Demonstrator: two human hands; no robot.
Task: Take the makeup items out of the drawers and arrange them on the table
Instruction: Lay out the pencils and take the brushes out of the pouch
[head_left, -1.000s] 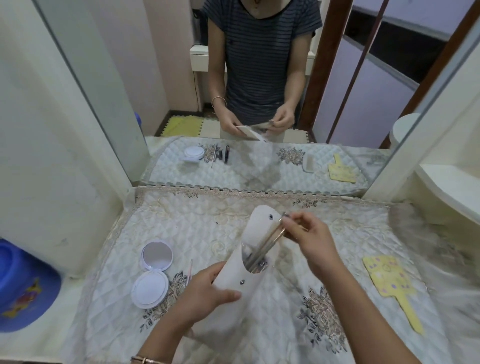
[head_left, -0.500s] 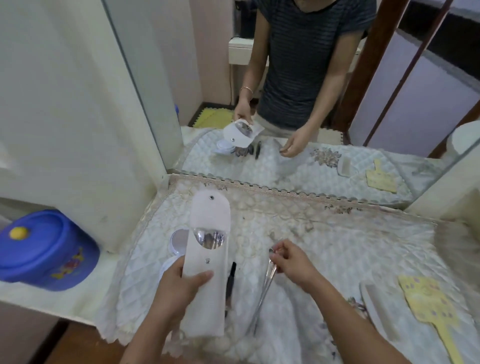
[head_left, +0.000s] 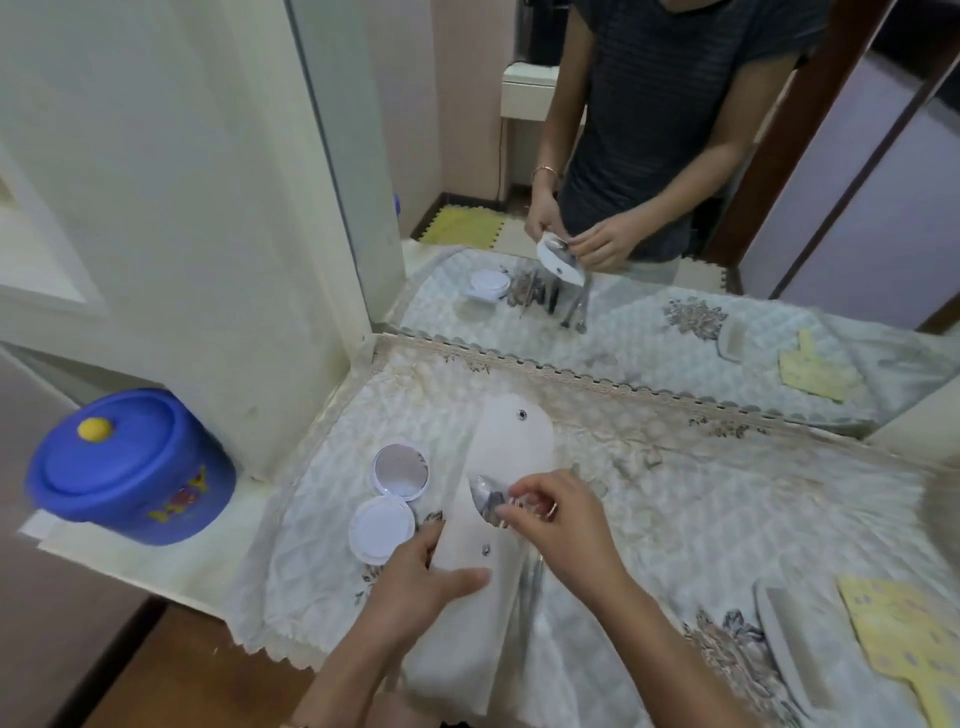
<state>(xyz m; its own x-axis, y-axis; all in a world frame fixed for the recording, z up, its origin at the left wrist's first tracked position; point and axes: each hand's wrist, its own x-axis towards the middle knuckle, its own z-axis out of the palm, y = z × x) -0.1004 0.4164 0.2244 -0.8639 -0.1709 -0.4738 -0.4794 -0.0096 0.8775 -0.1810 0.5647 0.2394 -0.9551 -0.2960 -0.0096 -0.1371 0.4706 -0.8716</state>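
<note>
Both hands are working at a white pouch (head_left: 496, 525) held over the quilted table cover (head_left: 727, 499). Gripping from the 8 o'clock side, the left hand (head_left: 415, 587) is wrapping the pouch's lower half, its thumb lying flat across the front just below the snap stud. At about 3 o'clock of the pouch mouth, the right hand (head_left: 566, 525) is reaching in, its fingertips (head_left: 511, 514) pinching together on the shiny metal tools (head_left: 488, 501) that are showing in the opening; exactly which tool is pinched is too blurred to tell. The pouch's rounded flap is standing open toward 12 o'clock, another snap showing near its top.

Lying just beside the pouch at its 9 o'clock, an open round compact (head_left: 389, 501) is resting on the cover, its mirror half farther back and its white half nearer. Thin metal implements (head_left: 530, 587) are lying on the cover directly under the right wrist, partly hidden by the pouch edge. Far off at 4 o'clock, a white comb-like item (head_left: 789, 644) and a yellow card-shaped piece (head_left: 904, 639) are sitting side by side near the table's right edge. A blue lidded tub (head_left: 130, 467) is standing at 9 o'clock, off the cover, on a lower ledge by the wall. Behind the table at 12 o'clock, a mirror (head_left: 675, 208) is reflecting the person and the items.
</note>
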